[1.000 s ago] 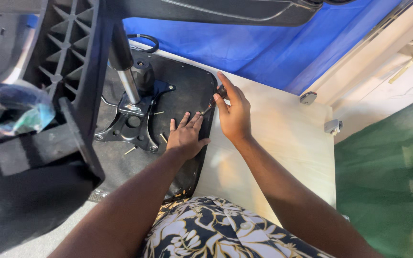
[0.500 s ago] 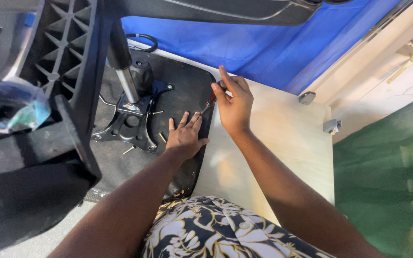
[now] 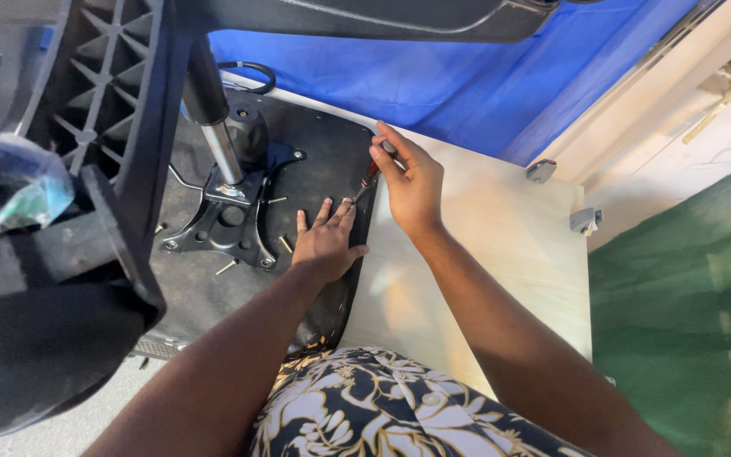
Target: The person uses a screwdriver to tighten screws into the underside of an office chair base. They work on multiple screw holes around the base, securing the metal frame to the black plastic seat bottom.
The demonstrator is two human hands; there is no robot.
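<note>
Head view, looking down at two bare arms over an upturned black chair seat that lies on a pale wooden bench. The left hand rests flat on the seat's underside near its right edge, fingers spread, holding nothing. The right hand has its grip closed around a small screwdriver with what looks like a red shaft, its tip angled down toward the seat just above the left fingertips. A black metal mounting plate with a silver column sits left of the hands, loose screws around it. Blue fabric lies behind.
</note>
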